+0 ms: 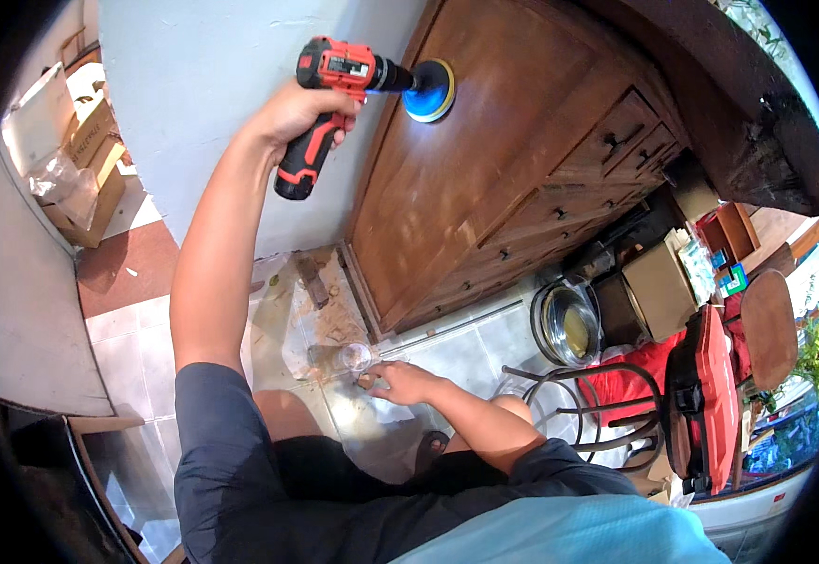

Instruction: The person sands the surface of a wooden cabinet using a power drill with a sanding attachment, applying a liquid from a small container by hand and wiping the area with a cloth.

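Disc's working face hidden against the wood; cabinet's far end cut off by the frame. Right hand [402, 383]: fingers bent, low near a clear round container [356, 356]; cannot tell whether it grips the small brown piece [368, 381] at its fingertips. Left hand [304, 117]: wrapped around the handle of a red-and-black drill [342, 68]. Its round blue disc [430, 91] meets the far left of the cabinet's brown side panel [447, 188]; pale, uneven patches on the wood. Panel's left edge just beside disc, pale wall [231, 113] beyond; panel surface extends right and near.
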The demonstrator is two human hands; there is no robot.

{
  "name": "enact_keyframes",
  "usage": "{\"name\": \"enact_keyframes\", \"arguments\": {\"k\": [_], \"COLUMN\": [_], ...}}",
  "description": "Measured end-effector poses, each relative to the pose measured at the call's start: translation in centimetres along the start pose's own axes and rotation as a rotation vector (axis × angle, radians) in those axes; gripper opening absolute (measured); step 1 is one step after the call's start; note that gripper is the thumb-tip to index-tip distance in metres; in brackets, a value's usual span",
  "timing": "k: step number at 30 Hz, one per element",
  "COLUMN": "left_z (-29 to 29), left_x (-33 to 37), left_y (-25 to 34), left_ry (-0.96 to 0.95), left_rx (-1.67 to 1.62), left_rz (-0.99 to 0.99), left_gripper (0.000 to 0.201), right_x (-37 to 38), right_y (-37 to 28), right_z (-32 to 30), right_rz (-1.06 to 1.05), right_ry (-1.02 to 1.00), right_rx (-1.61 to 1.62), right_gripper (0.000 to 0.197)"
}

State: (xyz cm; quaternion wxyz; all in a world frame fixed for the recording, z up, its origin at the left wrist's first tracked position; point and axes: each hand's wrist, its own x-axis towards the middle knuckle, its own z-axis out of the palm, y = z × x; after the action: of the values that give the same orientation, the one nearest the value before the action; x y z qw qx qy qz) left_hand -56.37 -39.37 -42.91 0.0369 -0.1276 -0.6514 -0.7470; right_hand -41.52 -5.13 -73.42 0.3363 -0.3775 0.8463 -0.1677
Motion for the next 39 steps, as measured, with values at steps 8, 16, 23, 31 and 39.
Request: {"name": "enact_keyframes", "arguments": {"k": [8, 16, 23, 31, 39], "left_z": [1.1, 1.8, 1.2, 1.4, 1.2], "left_x": [-0.3, -0.4, -0.5, -0.9, -0.9], "left_y": [0.1, 0.9, -0.1, -0.1, 0.2], "left_ry": [0.036, 0.053, 0.04, 0.051, 0.057], "left_rx": [-0.055, -0.06, -0.039, 0.008, 0.067], "left_rz": [-0.025, -0.016, -0.025, -0.009, 0.068], "left_gripper": [0.013, 0.013, 0.019, 0.016, 0.015], "right_x": [-0.9, -0.4, -0.2, -0.1, 0.8], "right_y": [-0.4, 0.3, -0.3, -0.8, -0.6], "right_z": [-2.1, -2.4, -2.9, -3.1, -3.2], "right_rz": [0.067, 0.063, 0.082, 0.115, 0.09], "right_ry": [0.038, 0.054, 0.015, -0.017, -0.019], "right_rx": [0.003, 0.006, 0.017, 0.018, 0.026], "right_gripper": [0.056, 0.057, 0.059, 0.06, 0.06]}}
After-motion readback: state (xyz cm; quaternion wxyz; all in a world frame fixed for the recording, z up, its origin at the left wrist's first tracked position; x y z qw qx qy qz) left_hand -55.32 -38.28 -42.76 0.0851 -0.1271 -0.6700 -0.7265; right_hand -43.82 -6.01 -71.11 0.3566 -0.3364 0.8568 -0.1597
